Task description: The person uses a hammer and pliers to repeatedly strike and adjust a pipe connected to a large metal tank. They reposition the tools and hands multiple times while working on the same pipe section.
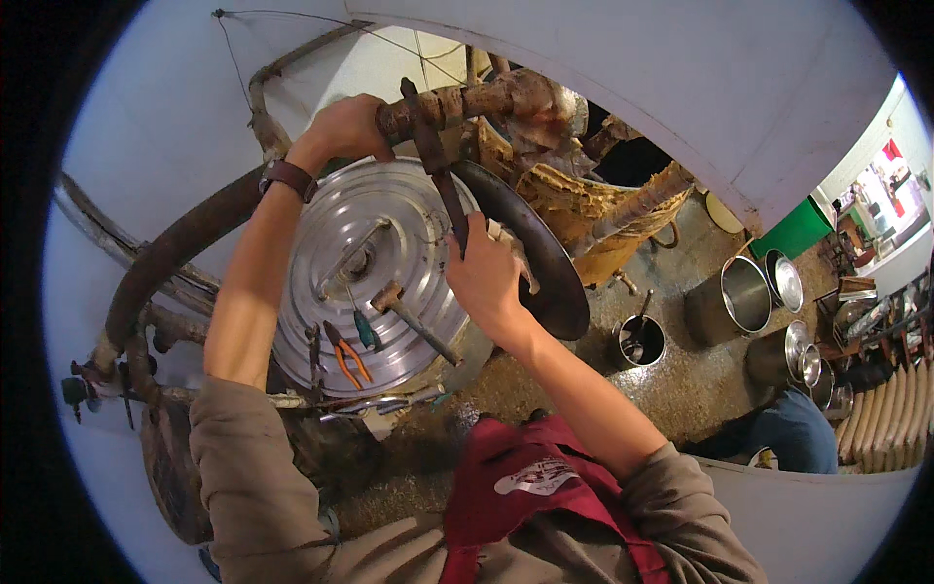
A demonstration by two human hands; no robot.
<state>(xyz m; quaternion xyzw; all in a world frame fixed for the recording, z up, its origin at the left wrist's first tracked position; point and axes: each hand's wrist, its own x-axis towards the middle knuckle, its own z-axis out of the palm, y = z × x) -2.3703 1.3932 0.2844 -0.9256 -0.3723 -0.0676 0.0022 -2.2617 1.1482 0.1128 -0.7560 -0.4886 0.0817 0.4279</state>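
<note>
From my end, I saw the pipe wrench set across the pipe, its long axis slanting down to the right hand, closed around its handle; the left hand, nearer the wrench's head, was curled over the pipe.

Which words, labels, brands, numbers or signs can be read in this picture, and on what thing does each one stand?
None can be read.
Maroon apron: white print, too small and blurred to read.
Red patch at far right: too small to tell whether it bears text.
</note>
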